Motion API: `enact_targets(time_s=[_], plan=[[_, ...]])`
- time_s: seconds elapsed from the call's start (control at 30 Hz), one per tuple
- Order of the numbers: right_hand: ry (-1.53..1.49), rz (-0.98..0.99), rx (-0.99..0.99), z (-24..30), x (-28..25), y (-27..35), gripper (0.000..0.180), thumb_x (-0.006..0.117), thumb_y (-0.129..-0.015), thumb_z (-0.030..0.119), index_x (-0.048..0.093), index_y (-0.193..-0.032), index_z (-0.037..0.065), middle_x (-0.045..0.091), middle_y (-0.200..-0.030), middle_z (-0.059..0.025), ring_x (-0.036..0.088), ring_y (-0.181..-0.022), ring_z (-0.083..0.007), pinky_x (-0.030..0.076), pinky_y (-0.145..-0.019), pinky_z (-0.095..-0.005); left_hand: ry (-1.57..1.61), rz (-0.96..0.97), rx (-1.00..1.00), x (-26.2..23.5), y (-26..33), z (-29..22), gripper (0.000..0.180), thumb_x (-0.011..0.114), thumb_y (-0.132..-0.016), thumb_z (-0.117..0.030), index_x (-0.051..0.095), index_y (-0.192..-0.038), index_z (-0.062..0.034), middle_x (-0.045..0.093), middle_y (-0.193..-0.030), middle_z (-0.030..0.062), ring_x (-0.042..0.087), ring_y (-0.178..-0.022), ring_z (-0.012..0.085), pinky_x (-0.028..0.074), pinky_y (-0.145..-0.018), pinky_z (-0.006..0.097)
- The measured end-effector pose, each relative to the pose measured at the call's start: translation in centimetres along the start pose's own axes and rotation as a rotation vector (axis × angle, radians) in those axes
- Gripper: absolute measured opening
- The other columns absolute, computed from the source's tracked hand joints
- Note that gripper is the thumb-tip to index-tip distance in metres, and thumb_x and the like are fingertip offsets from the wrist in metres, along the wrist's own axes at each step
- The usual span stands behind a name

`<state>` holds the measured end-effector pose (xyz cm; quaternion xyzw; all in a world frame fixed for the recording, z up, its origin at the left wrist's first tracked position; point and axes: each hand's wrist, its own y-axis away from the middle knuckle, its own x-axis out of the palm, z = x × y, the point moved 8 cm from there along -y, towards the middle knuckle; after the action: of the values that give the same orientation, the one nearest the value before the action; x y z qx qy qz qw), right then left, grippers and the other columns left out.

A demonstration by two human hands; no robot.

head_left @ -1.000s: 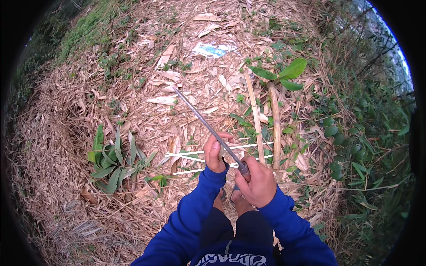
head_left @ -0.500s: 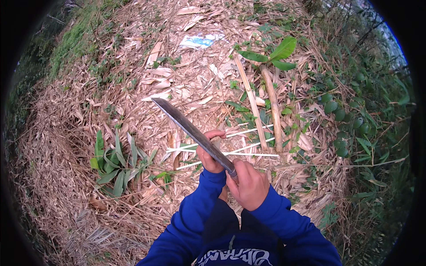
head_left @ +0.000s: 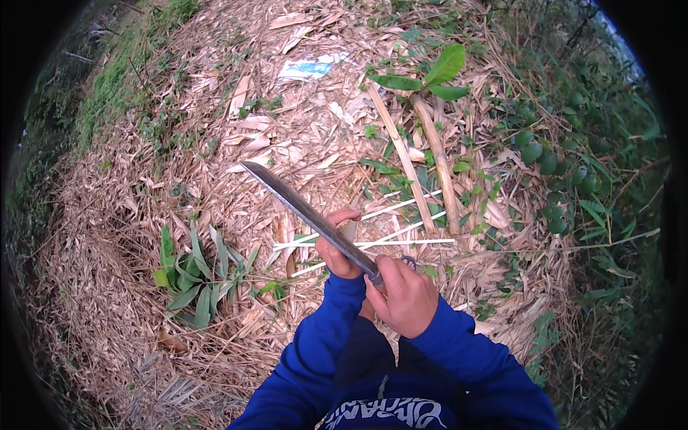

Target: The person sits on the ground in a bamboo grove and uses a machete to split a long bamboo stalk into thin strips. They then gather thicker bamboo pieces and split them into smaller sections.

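A long machete (head_left: 304, 210) with a dark blade slants across the middle, its tip up and to the left. Its handle is in my right hand (head_left: 407, 296), which is closed around it. Behind the blade is my left hand (head_left: 335, 256), with its fingers curled. Something pale shows between those fingers, but the blade hides much of it. On the ground beyond my hands, several thin pale strips (head_left: 423, 242) lie crossing one another. A flat split length of wood or bamboo (head_left: 401, 154) and a thicker brown stick (head_left: 434, 158) lie side by side at the right.
Dry leaf litter (head_left: 193, 129) covers the sloping ground. A low leafy plant (head_left: 197, 279) grows at the left. Broad green leaves (head_left: 444, 68) stand at the brown stick's far end. A white and blue wrapper (head_left: 308, 68) lies farther off. Dense green plants (head_left: 573, 172) line the right.
The view has shifted a little, so the ground items sit slightly differently. My hands and the machete keep nearly the same pose, the blade tip slightly lower.
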<state>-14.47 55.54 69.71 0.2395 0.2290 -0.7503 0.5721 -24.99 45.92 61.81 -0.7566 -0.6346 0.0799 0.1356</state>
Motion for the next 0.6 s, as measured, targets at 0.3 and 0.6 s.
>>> enact_targets(time_s=[0.3,0.6], plan=[[0.001,0.073,0.067,-1.0,-0.2,0.9,0.022,0.063,-0.081,0.016,0.049,-0.093,0.003,0.058,-0.07,-0.0162,0.061,-0.06,-0.0384,0.049,-0.053,-0.0456,0.006,-0.017,-0.001,0.6,1.1,0.0,0.065,0.032,-0.086,-0.049,0.063,-0.095,0.0068,0.063,-0.091,0.0192,0.061,-0.088,0.0281,0.046,-0.083,0.036],[-0.034,0.105,0.179,-1.9,-0.2,1.2,0.028,0.061,-0.083,0.018,0.044,-0.098,0.002,0.06,-0.071,-0.021,0.061,-0.063,-0.0417,0.048,-0.056,-0.05,0.136,-0.245,-0.157,-1.4,1.6,-0.5,0.063,0.043,-0.088,-0.045,0.04,-0.131,0.0009,0.041,-0.134,0.0172,0.042,-0.122,0.0278,0.032,-0.102,0.042]])
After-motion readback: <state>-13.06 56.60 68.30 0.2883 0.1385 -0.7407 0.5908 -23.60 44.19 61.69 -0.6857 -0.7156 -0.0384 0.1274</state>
